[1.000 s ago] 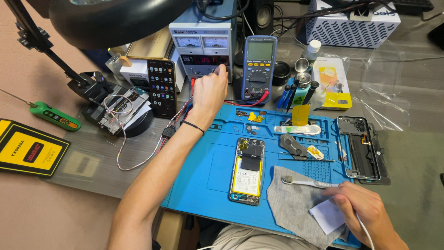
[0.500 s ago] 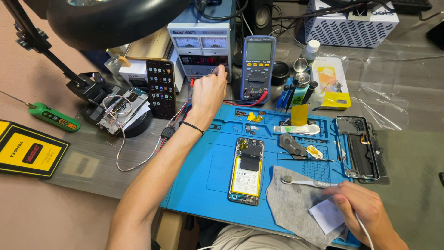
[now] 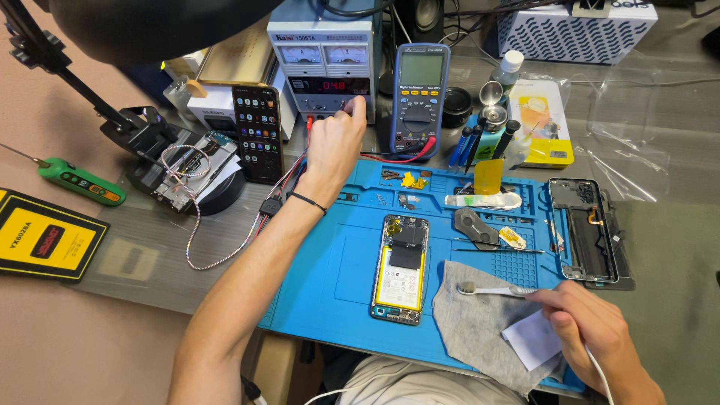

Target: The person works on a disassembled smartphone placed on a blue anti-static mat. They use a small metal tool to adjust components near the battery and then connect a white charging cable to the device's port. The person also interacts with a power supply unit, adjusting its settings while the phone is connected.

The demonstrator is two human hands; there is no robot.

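A power supply (image 3: 324,64) stands at the back of the desk, where the left hand (image 3: 334,146) pinches one of its front knobs. On the blue mat (image 3: 330,270), the right hand (image 3: 592,330) grips a white brush (image 3: 491,290) over a grey cloth (image 3: 472,322), beside an opened phone (image 3: 403,268).

The repair mat (image 3: 330,285) is bright blue, the cloth (image 3: 472,322) grey, the opened phone's battery (image 3: 401,279) yellow and white, the multimeter (image 3: 420,97) blue-cased, and the screwdriver handle (image 3: 81,181) green.
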